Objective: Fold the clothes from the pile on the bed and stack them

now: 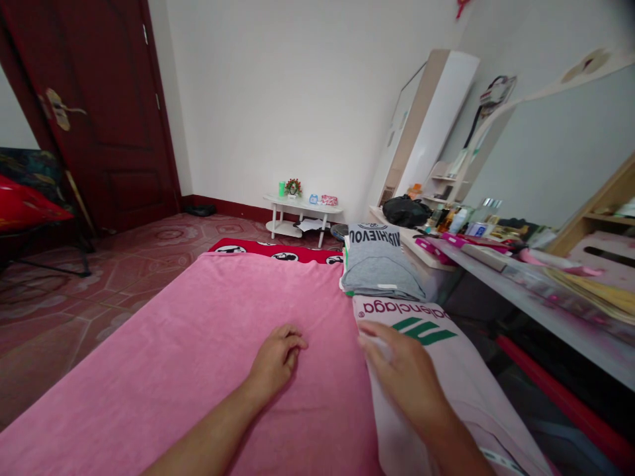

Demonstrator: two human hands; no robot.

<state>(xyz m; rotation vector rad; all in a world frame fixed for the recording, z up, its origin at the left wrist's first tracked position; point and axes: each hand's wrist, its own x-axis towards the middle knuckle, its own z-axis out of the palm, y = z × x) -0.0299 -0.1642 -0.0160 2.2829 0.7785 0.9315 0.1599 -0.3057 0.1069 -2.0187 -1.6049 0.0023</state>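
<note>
A pale pink T-shirt (471,377) with lettering and green stripes lies flat along the right side of the pink blanket (198,344). At its left edge, my right hand (404,373) is closed on the fabric, the fingertips slightly blurred. My left hand (278,354) is over the blanket, left of the shirt, its fingers loosely bent and apart with nothing seen in them. Beyond the shirt sits a stack of folded clothes, topped by a grey T-shirt (380,264) with dark letters.
A dressing table (536,304) with bottles and a mirror (560,158) runs along the right. Against the far wall stands a small white table (302,203). A dark red door (114,112) and a folding chair (44,231) are at the left.
</note>
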